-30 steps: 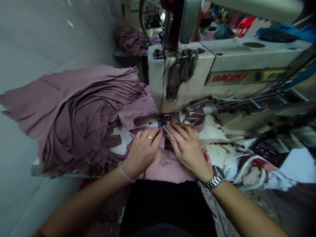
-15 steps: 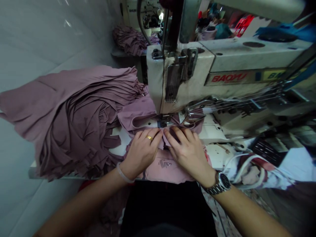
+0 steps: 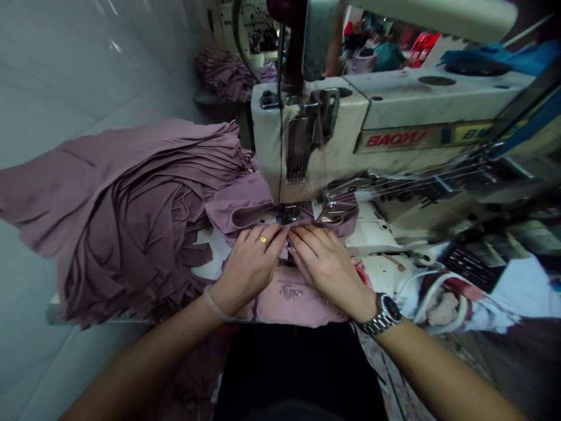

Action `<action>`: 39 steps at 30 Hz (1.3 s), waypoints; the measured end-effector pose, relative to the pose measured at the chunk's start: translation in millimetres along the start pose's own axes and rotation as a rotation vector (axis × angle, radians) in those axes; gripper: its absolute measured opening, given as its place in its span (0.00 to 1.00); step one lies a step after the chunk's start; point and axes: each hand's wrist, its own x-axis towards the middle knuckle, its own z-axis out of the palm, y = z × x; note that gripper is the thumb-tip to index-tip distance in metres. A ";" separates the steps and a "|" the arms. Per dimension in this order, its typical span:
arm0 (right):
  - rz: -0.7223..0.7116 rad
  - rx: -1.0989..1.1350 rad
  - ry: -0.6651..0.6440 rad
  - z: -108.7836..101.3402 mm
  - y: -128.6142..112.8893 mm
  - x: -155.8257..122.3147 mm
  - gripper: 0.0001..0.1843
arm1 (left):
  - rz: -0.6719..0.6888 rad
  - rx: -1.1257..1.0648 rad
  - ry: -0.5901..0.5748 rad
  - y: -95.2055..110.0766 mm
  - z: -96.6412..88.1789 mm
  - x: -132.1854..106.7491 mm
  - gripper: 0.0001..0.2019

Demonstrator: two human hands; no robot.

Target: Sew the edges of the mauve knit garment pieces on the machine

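Mauve fabric [image 3: 245,213] lies under the presser foot [image 3: 289,213] of a white sewing machine [image 3: 267,137]. Just in front of the foot, my left hand [image 3: 252,263] is closed on the near edge of that fabric, fingertips pinched together. My right hand [image 3: 326,263] grips the same edge close beside it, its fingertips almost touching the left ones. Both hands partly cover the fabric, so its exact fold is hidden. Below them, a pink cloth with a grey print [image 3: 284,301] hangs at the table's front edge.
A tall heap of mauve cut pieces [image 3: 144,210] fills the table's left side, beside a pale wall [image 3: 87,64]. Several threads [image 3: 407,181] run across the machine's right side. White and pink scraps [image 3: 447,307] lie at the right. Another mauve pile [image 3: 225,73] stands behind.
My right hand's fingers have drawn closer together at the fabric edge. The left hand keeps nearly the same grip. The whole view has shifted slightly.
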 end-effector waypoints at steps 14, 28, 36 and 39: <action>0.031 0.119 -0.011 -3.2 3.4 4.8 0.14 | 0.125 -0.073 0.031 -13.9 -2.8 2.0 0.16; 0.140 0.216 -0.004 0.0 6.2 11.9 0.14 | 0.138 -0.131 0.103 -18.2 0.5 8.7 0.13; -0.016 0.176 0.031 -0.8 9.8 11.3 0.15 | 0.029 -0.169 0.049 -13.5 3.4 13.9 0.10; -0.027 0.215 -0.014 -2.7 32.4 13.6 0.12 | -0.052 -0.275 -0.013 -20.8 -10.0 17.9 0.10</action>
